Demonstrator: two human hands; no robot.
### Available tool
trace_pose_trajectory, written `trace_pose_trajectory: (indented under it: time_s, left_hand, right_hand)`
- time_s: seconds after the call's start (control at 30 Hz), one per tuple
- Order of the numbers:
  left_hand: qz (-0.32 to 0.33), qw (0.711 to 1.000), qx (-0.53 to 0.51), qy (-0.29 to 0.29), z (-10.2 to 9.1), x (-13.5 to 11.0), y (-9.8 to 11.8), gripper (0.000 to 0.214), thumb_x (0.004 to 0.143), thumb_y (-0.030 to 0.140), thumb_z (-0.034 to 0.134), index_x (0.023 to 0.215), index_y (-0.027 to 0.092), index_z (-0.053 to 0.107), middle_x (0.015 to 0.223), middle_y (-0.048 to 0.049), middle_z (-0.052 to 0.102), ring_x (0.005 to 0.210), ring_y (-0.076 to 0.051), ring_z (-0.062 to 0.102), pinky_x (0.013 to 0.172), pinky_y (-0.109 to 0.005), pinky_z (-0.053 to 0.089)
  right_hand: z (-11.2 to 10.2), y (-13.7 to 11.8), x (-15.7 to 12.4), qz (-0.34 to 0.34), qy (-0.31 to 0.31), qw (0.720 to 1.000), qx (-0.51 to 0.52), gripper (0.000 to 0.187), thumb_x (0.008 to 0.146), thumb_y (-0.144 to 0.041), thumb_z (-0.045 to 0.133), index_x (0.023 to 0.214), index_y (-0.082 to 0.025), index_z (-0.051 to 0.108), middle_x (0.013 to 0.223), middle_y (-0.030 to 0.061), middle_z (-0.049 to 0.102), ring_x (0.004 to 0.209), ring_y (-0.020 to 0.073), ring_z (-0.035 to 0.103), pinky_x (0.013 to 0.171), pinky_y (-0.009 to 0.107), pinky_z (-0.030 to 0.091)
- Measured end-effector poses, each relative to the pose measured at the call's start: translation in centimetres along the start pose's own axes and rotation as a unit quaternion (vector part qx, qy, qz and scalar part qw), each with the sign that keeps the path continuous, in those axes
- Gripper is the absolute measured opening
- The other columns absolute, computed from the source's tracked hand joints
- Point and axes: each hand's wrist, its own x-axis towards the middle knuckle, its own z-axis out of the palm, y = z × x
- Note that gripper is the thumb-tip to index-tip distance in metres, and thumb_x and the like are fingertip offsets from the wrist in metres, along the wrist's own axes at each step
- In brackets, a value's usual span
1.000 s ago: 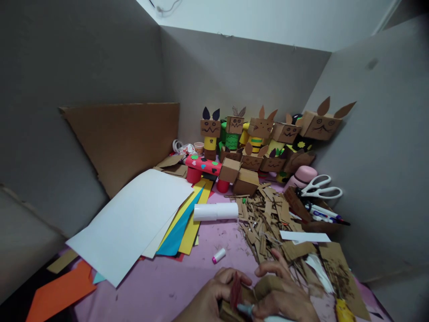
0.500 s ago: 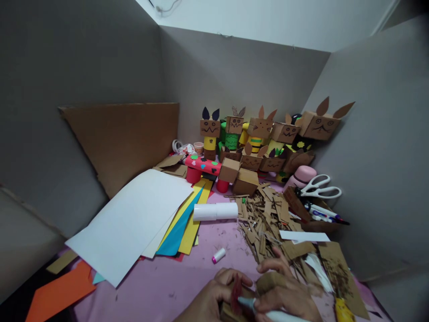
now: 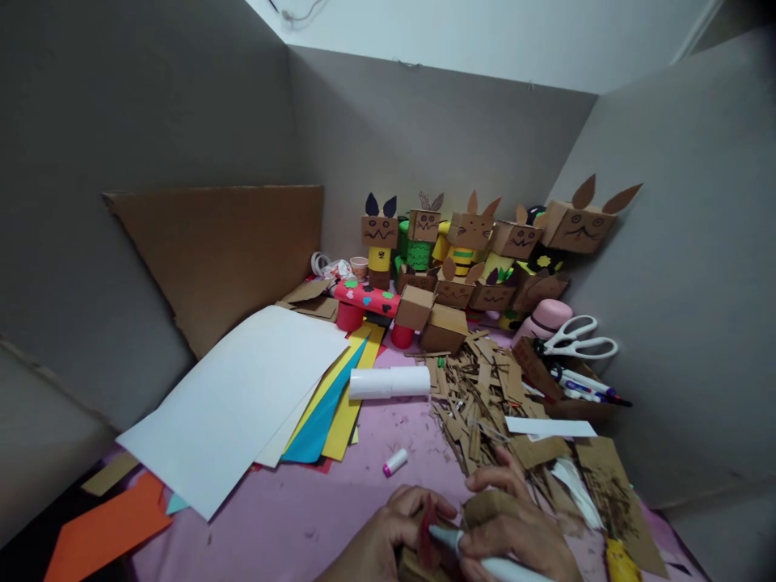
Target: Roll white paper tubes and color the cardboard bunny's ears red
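At the bottom edge, my left hand (image 3: pixel 391 525) is closed around a small brown cardboard piece (image 3: pixel 488 508) with a dark red paper bit (image 3: pixel 427 529) on it. My right hand (image 3: pixel 515 533) grips a white glue stick or marker (image 3: pixel 485 562) whose tip touches the red bit. The lower part of both hands is cut off by the frame edge.
Sheets of white (image 3: pixel 236 396), yellow, blue and orange paper (image 3: pixel 106 529) lie at left. A white paper roll (image 3: pixel 390 382), a small pink-tipped cap (image 3: pixel 395 461), a heap of cardboard strips (image 3: pixel 478 392), scissors (image 3: pixel 579 339), pens and a row of cardboard box figures (image 3: pixel 473 234) stand behind.
The white stick in my right hand has shifted slightly up and left against the red bit. Otherwise the hands stay put.
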Motion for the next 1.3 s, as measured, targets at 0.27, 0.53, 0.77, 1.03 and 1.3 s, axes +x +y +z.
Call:
trace_pose_trajectory:
  time_s: [0.27,0.53,0.77,1.03,1.3]
  left_hand:
    - [-0.007,1.000,0.013,0.007,-0.1,-0.1,-0.3,0.018,0.063,0.033,0.084,0.063,0.021,0.070,0.108,-0.0039,0.061,0.111,-0.025,0.053,0.101,-0.040,0.038]
    - [0.021,0.999,0.037,-0.003,-0.1,0.0,-0.5,0.019,0.066,0.033,0.082,0.063,0.020,0.068,0.103,-0.0032,0.061,0.107,-0.024,0.054,0.097,-0.039,0.040]
    - [0.025,0.999,0.037,-0.001,-0.2,0.0,-1.2,0.025,0.065,0.040,0.080,0.061,0.020,0.065,0.101,-0.0035,0.061,0.105,-0.025,0.054,0.095,-0.040,0.039]
    - [0.026,0.999,0.045,-0.009,-0.2,0.0,-0.5,0.022,0.066,0.042,0.080,0.066,0.022,0.071,0.104,-0.0040,0.062,0.108,-0.026,0.053,0.095,-0.040,0.039]
    - [0.020,0.998,0.053,-0.010,-0.2,0.2,-0.8,0.021,0.066,0.043,0.080,0.071,0.024,0.074,0.104,-0.0035,0.061,0.106,-0.023,0.054,0.095,-0.038,0.040]
  right_hand:
    - [0.0,0.5,-0.3,-0.002,0.017,1.000,-0.015,0.016,0.075,-0.021,0.075,0.082,-0.026,0.061,0.068,-0.0067,0.069,0.081,0.0161,0.067,0.114,0.039,0.028]
    - [0.5,0.1,-0.2,0.033,0.057,0.998,-0.011,0.004,0.083,-0.026,0.065,0.083,-0.028,0.062,0.068,-0.0067,0.067,0.085,0.0160,0.065,0.115,0.034,0.019]
    - [0.1,0.5,-0.5,0.004,0.007,1.000,-0.026,0.019,0.075,-0.019,0.073,0.087,-0.027,0.061,0.073,-0.0063,0.070,0.084,0.0173,0.066,0.115,0.035,0.018]
    - [-0.1,0.3,-0.5,-0.011,0.012,0.999,-0.041,0.023,0.073,-0.015,0.073,0.088,-0.027,0.060,0.072,-0.0070,0.070,0.087,0.0171,0.065,0.117,0.034,0.016]
    - [0.0,0.2,-0.5,0.006,0.027,0.998,-0.061,0.018,0.073,-0.018,0.073,0.084,-0.027,0.063,0.072,-0.0067,0.071,0.085,0.0171,0.067,0.116,0.034,0.020]
